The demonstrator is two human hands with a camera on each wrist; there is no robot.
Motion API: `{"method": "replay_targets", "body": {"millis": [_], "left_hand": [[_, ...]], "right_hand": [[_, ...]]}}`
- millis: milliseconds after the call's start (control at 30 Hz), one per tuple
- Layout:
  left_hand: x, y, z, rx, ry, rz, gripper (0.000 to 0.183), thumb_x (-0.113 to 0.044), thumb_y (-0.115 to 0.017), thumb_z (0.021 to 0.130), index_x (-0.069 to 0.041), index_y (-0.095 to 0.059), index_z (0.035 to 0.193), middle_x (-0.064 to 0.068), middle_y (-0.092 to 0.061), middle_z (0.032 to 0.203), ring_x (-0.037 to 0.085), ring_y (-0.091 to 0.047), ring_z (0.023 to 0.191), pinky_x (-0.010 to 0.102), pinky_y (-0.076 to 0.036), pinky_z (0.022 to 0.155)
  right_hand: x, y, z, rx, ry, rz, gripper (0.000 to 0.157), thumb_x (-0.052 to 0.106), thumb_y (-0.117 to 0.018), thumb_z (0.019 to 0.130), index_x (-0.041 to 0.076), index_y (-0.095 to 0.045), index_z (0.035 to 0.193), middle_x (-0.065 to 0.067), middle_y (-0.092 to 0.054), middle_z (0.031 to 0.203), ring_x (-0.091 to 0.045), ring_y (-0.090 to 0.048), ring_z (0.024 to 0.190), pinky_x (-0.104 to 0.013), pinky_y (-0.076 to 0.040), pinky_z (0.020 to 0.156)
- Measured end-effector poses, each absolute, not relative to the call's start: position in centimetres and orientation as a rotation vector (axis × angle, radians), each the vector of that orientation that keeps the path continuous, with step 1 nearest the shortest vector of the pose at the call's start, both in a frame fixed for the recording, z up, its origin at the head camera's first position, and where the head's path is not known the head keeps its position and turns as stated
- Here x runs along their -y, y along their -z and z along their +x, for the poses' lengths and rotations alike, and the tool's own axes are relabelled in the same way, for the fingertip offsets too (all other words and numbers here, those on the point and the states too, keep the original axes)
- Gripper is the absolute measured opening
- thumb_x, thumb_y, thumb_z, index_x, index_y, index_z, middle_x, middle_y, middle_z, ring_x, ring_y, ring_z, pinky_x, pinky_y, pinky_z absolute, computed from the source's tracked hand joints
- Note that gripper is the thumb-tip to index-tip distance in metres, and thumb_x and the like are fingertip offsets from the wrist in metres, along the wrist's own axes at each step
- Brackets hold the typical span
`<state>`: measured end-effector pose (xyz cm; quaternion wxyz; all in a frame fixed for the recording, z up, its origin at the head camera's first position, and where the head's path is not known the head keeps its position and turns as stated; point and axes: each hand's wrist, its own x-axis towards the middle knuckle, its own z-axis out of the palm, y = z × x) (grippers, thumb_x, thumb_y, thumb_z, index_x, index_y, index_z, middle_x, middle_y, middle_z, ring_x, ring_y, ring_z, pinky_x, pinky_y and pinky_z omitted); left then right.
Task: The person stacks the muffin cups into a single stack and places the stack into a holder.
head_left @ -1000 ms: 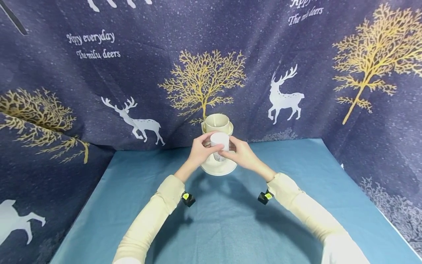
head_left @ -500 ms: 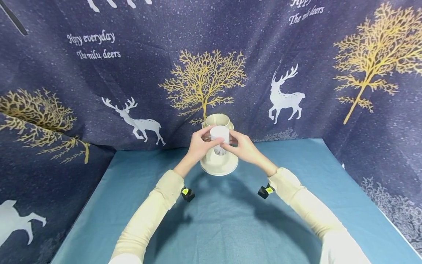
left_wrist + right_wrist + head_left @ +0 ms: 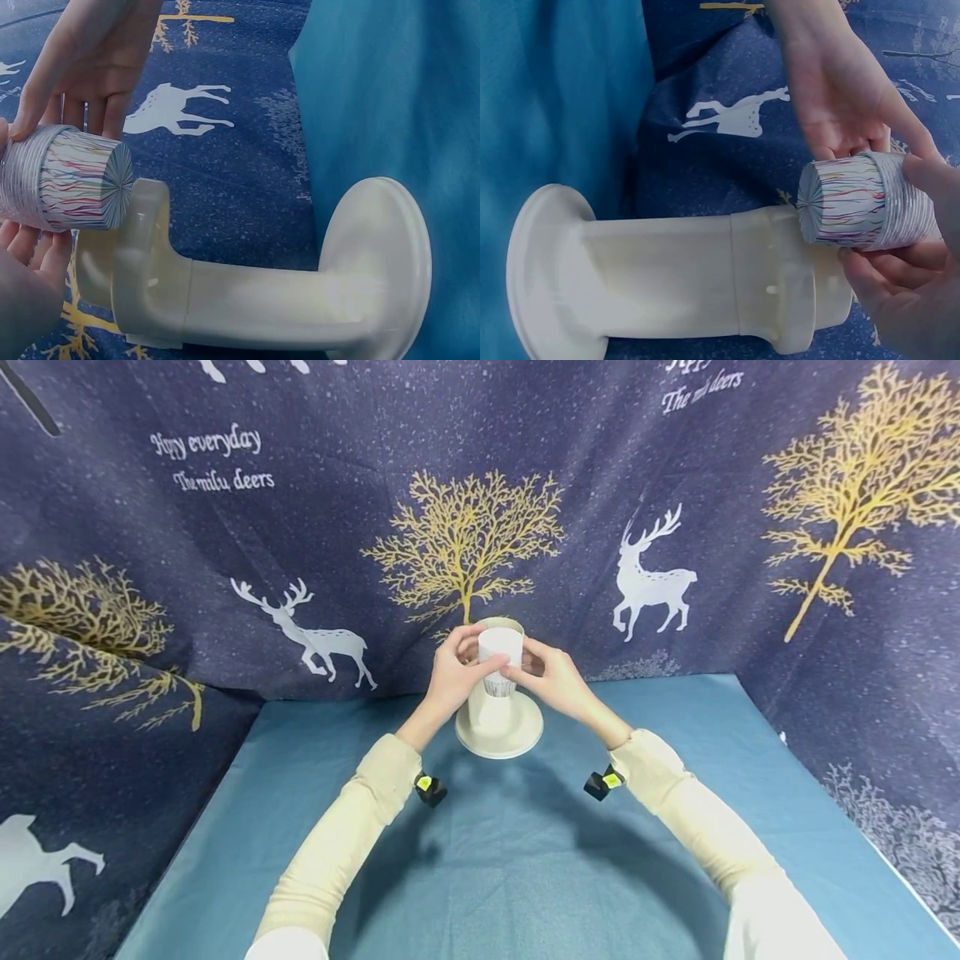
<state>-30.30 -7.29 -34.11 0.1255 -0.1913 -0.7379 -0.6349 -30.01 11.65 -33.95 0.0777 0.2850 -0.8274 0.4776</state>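
Both hands grip a stack of paper baking cups (image 3: 500, 647) between thumbs and fingers. In the head view my left hand (image 3: 452, 675) is on its left side and my right hand (image 3: 553, 683) on its right. Its ribbed, nested rims and thin coloured wavy lines on white show in the left wrist view, where the stack (image 3: 82, 180) points its closed bottom toward the stand. A cream stand (image 3: 498, 739) has a round base, a short column and an open ring holder (image 3: 135, 247) on top. The stack (image 3: 855, 199) overlaps the ring's edge in the right wrist view.
A teal cloth (image 3: 480, 868) covers the table. Behind it hangs a dark blue curtain (image 3: 315, 552) with white deer and gold trees, close behind the stand. Both wrists carry small black cameras (image 3: 431, 789).
Both hands have lifted the stack of baking cups upward, from in front of the stand's column to in front of its ring. The stand stays in place.
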Motion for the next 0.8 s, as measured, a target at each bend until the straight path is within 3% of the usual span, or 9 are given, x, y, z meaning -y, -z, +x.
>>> {"method": "replay_targets", "body": {"millis": [233,433,800], "left_hand": [[7.3,33.1,-30.6,2.137,1.85,-0.546,0.054,-0.017,-0.075,0.084,-0.005,-0.052,0.131,0.015,-0.065,0.123,0.026,-0.06,0.116,0.04,-0.045,0.104],[7.1,32.2,-31.1,2.085,1.866,-0.534,0.052,-0.014,-0.073,0.085,-0.003,-0.052,0.131,0.017,-0.063,0.126,0.027,-0.059,0.118,0.04,-0.046,0.101],[6.8,31.0,-32.0,2.017,1.896,-0.566,0.05,-0.012,-0.071,0.088,-0.002,-0.051,0.133,0.017,-0.062,0.128,0.025,-0.058,0.118,0.035,-0.046,0.101]], "right_hand": [[-11.4,33.0,-30.5,2.389,-1.511,0.812,0.055,0.023,-0.071,0.089,0.005,-0.052,0.138,-0.018,-0.068,0.116,-0.029,-0.068,0.103,-0.038,-0.055,0.087],[-11.1,32.1,-30.9,2.337,-1.529,0.782,0.06,0.025,-0.072,0.088,0.008,-0.049,0.14,-0.016,-0.066,0.122,-0.028,-0.067,0.106,-0.037,-0.054,0.09],[-10.5,31.3,-31.5,2.224,-1.57,0.756,0.054,0.019,-0.072,0.088,0.003,-0.05,0.135,-0.019,-0.067,0.119,-0.03,-0.066,0.107,-0.034,-0.053,0.091]]}}
